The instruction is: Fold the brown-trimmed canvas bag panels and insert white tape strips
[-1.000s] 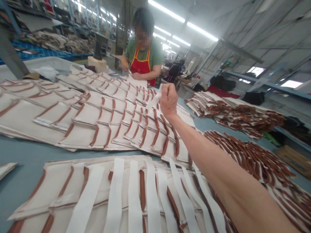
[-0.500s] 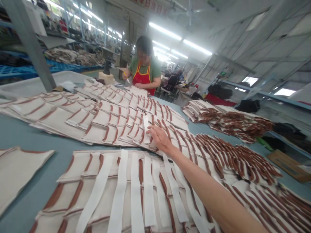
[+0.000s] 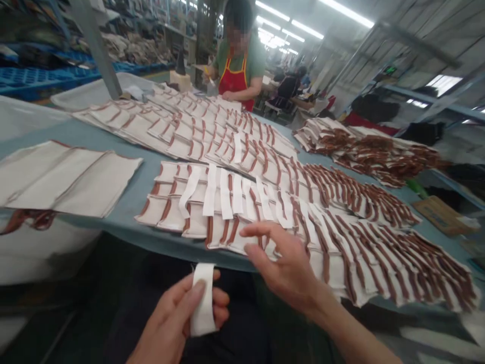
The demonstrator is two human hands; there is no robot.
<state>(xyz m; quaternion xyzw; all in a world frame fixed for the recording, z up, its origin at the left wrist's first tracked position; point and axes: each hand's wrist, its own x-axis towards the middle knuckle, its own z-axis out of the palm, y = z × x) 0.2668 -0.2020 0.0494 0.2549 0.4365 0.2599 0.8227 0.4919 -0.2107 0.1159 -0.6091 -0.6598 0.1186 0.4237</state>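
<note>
In the lower middle, my left hand (image 3: 182, 308) is closed on a white fabric strip (image 3: 204, 301), bent over the fingers with the thumb on top. My right hand (image 3: 282, 260) is to the right of it, above the table's near edge, with thumb and index finger apart and nothing between them. Beyond it, overlapping cream fabric panels with brown edging (image 3: 193, 222) lie in rows. Several white strips (image 3: 226, 196) lie across the nearest row. A single white strip (image 3: 237, 147) rests on the row behind.
Larger cream panels (image 3: 68, 174) lie at the left of the blue-grey table (image 3: 125, 212). A stack of brown-edged pieces (image 3: 359, 146) and a cardboard piece (image 3: 445, 215) are at the right. Across the table stands a co-worker in a red apron (image 3: 237, 81). A grey post (image 3: 94, 48) rises at the left.
My right hand has drawn back from the white strip on the farther row, which stays lying there. My left hand has come into view holding a strip. The view has tilted down.
</note>
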